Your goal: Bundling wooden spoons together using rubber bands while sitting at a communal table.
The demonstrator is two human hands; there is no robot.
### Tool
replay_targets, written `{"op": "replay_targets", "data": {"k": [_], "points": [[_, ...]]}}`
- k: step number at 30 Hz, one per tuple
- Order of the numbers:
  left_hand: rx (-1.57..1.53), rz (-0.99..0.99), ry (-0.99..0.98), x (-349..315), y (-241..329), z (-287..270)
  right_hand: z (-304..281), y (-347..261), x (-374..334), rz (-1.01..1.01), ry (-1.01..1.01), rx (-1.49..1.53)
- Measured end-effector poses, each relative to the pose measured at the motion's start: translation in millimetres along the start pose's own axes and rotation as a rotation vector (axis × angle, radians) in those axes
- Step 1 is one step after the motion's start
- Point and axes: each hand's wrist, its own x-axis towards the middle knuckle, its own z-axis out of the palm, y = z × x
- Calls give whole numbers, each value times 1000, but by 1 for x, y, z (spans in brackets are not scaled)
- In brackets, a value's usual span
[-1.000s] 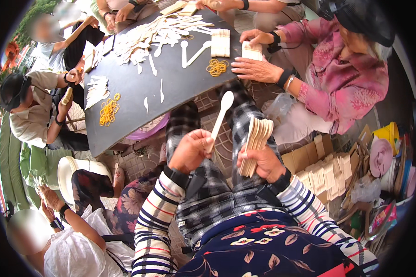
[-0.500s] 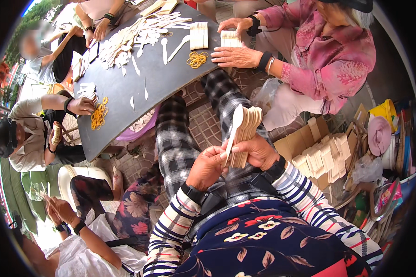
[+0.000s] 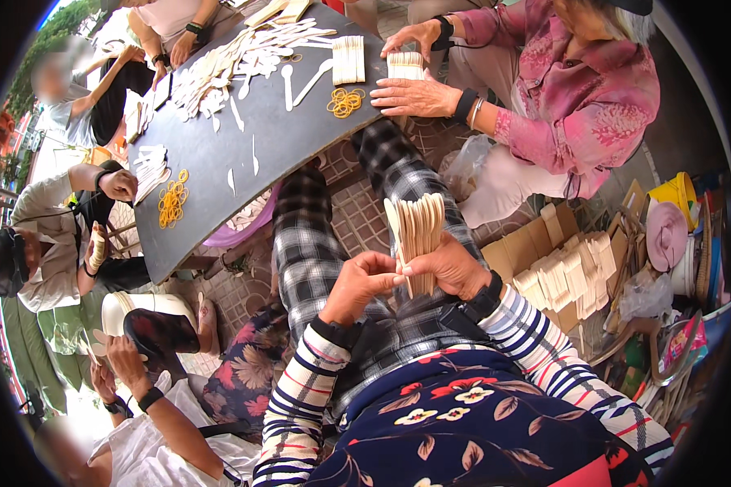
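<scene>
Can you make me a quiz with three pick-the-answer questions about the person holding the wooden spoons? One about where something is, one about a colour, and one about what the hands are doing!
1. Where are the loose rubber bands?
A. on the dark table
B. on the person's lap
C. in the cardboard box

2. What colour are the rubber bands?
A. blue
B. yellow-orange
C. green

3. How is the bundle of wooden spoons held?
A. lying flat on the table
B. hanging from a hook
C. upright, gripped by both hands

Answers:
1 A: the rubber bands lie on the dark table.
2 B: they look yellow-orange.
3 C: the right hand and left hand meet at the base of the bundle of wooden spoons, which stands upright over the lap.
</scene>
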Motion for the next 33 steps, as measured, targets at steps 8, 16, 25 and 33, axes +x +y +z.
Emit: {"op": "replay_targets", "data": {"k": [8,16,25,33], "points": [[-220,314,5,-3,33,29,19,8,-10,84,-57,-197],[-227,331,153,-9,14,39,10,15,-13,171,-132,-188],[-331,272,66,-11,26,41,19,9,-15,184,-205,-270],[-317,346,98,-11,25,40,19,8,-15,116,-242,-381]]}}
